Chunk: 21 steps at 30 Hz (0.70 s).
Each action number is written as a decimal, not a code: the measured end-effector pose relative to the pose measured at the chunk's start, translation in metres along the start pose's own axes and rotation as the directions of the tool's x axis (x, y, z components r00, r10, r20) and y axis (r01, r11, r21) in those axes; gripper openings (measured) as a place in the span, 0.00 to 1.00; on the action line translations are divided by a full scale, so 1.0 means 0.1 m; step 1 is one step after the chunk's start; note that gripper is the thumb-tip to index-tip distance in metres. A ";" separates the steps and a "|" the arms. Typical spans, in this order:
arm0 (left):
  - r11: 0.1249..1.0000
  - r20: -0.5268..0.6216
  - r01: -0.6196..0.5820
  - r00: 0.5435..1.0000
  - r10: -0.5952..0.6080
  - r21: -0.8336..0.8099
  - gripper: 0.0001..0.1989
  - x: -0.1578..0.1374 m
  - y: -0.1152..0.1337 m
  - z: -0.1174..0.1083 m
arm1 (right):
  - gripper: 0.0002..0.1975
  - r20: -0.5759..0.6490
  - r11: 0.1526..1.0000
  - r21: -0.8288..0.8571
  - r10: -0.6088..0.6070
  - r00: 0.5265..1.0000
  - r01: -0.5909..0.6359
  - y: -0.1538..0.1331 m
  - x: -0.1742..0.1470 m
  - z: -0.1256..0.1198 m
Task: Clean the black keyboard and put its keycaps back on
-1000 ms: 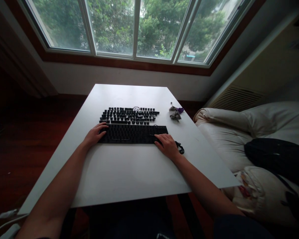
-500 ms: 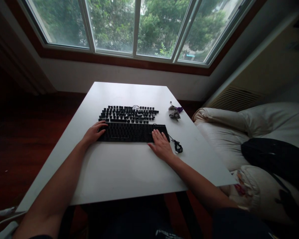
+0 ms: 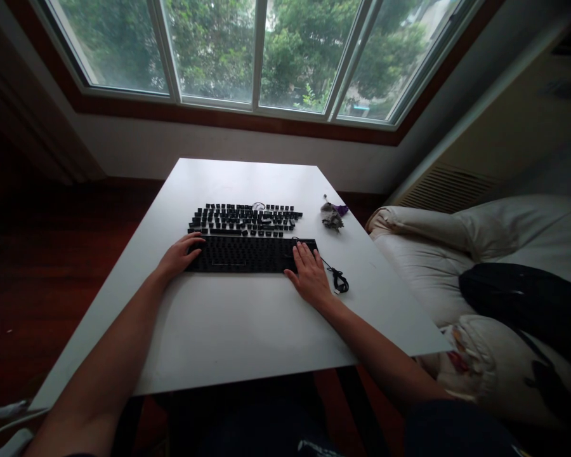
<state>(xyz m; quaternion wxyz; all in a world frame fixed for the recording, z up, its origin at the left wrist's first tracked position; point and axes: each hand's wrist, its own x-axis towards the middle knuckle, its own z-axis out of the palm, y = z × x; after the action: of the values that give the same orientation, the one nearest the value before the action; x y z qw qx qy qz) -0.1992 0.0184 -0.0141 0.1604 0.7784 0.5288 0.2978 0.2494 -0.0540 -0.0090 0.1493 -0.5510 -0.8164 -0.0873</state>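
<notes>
A black keyboard [image 3: 247, 254] with its keycaps off lies flat on the white table [image 3: 238, 330]. At its left end my left hand [image 3: 177, 255] holds the corner, fingers curved over the back and thumb on the near side. My right hand [image 3: 309, 273] lies flat on the right end, fingers stretched out and thumb apart, gripping nothing. Loose black keycaps [image 3: 223, 214] are laid out in rows just behind the keyboard. Among the far rows sits a small round pale ring-like thing [image 3: 258, 206], too small to name.
A coiled black cable [image 3: 339, 281] lies right of my right hand. Farther back is a crumpled grey cloth [image 3: 332, 218] with something purple beside it. A cream sofa [image 3: 423, 241] with a black bag [image 3: 518, 295] stands right of the table. A window [image 3: 219, 51] is ahead.
My right hand has shifted slightly to the right on the keyboard, its fingers now a little more spread. My left hand stays where it was.
</notes>
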 end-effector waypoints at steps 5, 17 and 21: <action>1.000 -0.002 0.001 1.000 -0.001 0.006 0.19 0.00 -0.01 0.00 | 0.36 0.028 1.000 0.003 0.009 1.000 -0.009 0.03 0.00 0.01; 1.000 -0.003 -0.003 1.000 0.003 0.010 0.19 0.00 0.00 0.01 | 0.39 0.143 0.999 -0.006 0.046 0.989 -0.046 0.09 -0.02 0.08; 1.000 -0.004 -0.001 1.000 0.001 0.004 0.19 0.00 -0.02 0.02 | 0.38 0.101 0.999 0.020 0.044 0.994 -0.046 0.08 -0.02 0.03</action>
<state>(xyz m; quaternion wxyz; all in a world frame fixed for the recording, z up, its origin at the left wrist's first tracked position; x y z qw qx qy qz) -0.1995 0.0195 -0.0165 0.1577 0.7785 0.5293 0.2982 0.2572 -0.0517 -0.0129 0.1159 -0.5713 -0.8112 -0.0470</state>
